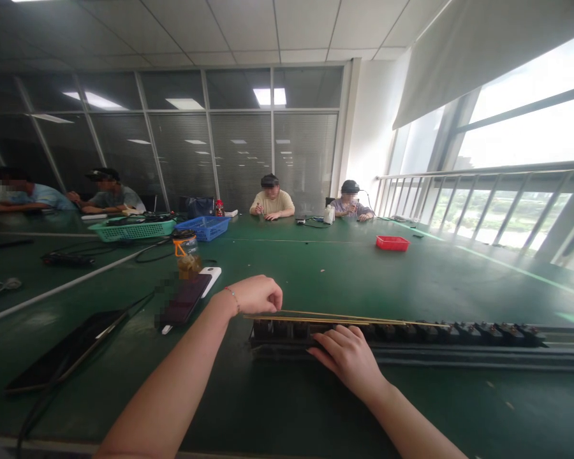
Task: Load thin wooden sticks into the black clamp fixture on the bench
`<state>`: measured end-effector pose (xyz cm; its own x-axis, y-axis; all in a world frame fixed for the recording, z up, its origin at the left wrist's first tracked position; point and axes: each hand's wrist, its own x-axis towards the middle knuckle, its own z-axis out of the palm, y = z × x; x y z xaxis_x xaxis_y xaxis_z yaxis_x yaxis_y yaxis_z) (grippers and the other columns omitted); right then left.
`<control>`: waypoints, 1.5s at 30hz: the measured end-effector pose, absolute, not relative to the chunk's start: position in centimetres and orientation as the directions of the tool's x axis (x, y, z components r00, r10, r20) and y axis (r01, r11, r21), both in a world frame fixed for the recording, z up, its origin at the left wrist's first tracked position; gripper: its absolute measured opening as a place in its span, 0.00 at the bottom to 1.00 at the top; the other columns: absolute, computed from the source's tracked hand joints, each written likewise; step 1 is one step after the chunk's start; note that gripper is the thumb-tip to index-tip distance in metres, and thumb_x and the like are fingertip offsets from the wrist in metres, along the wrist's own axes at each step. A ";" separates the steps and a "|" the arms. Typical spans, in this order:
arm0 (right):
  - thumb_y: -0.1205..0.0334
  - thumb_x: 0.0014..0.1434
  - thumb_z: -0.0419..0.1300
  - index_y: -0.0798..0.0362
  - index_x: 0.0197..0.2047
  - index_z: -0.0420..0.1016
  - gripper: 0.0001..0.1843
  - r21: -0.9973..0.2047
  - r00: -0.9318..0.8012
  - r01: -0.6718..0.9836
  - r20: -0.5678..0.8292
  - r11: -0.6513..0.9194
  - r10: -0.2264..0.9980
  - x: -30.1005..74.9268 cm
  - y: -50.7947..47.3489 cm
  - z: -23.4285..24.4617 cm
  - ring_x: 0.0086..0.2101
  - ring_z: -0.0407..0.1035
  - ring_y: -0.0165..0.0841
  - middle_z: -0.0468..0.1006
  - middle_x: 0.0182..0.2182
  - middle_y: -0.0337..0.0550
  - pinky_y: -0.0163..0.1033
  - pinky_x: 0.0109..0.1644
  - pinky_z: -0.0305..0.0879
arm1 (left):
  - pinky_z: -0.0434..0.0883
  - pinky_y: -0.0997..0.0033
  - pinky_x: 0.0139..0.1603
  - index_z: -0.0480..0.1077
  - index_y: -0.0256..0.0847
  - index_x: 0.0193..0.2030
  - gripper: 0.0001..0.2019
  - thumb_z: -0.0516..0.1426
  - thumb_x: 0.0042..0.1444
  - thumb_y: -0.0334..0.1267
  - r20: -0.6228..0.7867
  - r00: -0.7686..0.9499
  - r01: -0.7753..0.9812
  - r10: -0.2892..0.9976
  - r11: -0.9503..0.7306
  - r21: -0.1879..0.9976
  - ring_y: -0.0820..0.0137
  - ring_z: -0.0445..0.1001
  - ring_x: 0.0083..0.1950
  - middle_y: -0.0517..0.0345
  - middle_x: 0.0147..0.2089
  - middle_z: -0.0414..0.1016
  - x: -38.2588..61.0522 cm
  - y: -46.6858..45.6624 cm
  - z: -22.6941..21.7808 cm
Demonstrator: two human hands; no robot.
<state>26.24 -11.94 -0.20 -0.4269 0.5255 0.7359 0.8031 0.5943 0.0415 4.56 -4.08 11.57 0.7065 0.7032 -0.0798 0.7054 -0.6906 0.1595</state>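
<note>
A long black strip (277, 344), carrying a row of small black blocks with pin-like tops (492, 331), lies across the table in front of me. Several thin yellow strands (335, 319) run lengthwise along its top. My left hand (258, 294) is closed above the strip's left end, fingers curled downward. One yellow strand runs up to its fingertips, which are partly hidden. Lower and to the right, my right hand (349, 357) bends over the strip, thumb at the front side and the other fingers against the blocks.
Left of my arm lie a phone (186, 299), a white device (212, 280) and a dark tablet-like slab (67, 350) with a cable. Behind them stand an orange-lidded jar (186, 252), a blue basket (203, 227) and a green basket (131, 231). A red tray (392, 243) sits farther right. Several people sit opposite.
</note>
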 end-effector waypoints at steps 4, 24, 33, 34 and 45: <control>0.54 0.57 0.52 0.50 0.35 0.71 0.11 0.039 -0.429 0.804 0.730 0.593 0.533 26.4 -11.8 -0.3 0.28 0.61 0.25 0.71 0.23 0.36 0.35 0.33 0.46 | 0.62 0.78 0.35 0.74 0.46 0.35 0.10 0.52 0.49 0.34 0.136 0.668 0.730 0.732 -0.680 0.074 0.73 0.71 0.36 0.63 0.35 0.75 4.7 -3.4 11.7; 0.55 0.57 0.52 0.50 0.35 0.71 0.11 0.031 -0.416 0.809 0.736 0.588 0.534 26.3 -11.5 -0.6 0.28 0.61 0.26 0.72 0.24 0.37 0.36 0.33 0.46 | 0.64 0.73 0.44 0.73 0.42 0.39 0.13 0.48 0.55 0.34 0.193 0.511 0.845 0.838 -0.530 0.065 0.70 0.70 0.42 0.55 0.40 0.73 2.8 3.6 0.8; 0.55 0.57 0.51 0.50 0.35 0.71 0.11 0.026 -0.413 0.804 0.743 0.594 0.527 26.1 -11.6 -0.4 0.28 0.61 0.26 0.72 0.24 0.37 0.35 0.33 0.46 | 0.64 0.75 0.42 0.72 0.41 0.41 0.14 0.50 0.53 0.41 0.094 0.501 0.821 0.860 -0.507 0.263 0.71 0.71 0.40 0.56 0.40 0.74 2.0 2.3 6.4; 0.55 0.57 0.51 0.51 0.35 0.71 0.11 0.026 -0.415 0.805 0.740 0.593 0.529 26.1 -11.5 -0.4 0.28 0.61 0.26 0.72 0.24 0.37 0.35 0.33 0.46 | 0.64 0.76 0.40 0.72 0.41 0.40 0.14 0.50 0.52 0.44 0.063 0.531 0.796 0.845 -0.523 0.305 0.71 0.71 0.39 0.58 0.38 0.75 2.0 1.6 7.8; 0.54 0.58 0.50 0.50 0.35 0.72 0.12 0.072 -0.431 0.816 0.736 0.573 0.521 25.9 -11.5 -0.2 0.27 0.62 0.25 0.71 0.23 0.38 0.35 0.33 0.47 | 0.61 0.81 0.25 0.74 0.42 0.28 0.07 0.59 0.41 0.40 -0.214 0.664 0.743 0.717 -0.599 0.298 0.75 0.71 0.28 0.62 0.26 0.75 3.7 -3.5 11.5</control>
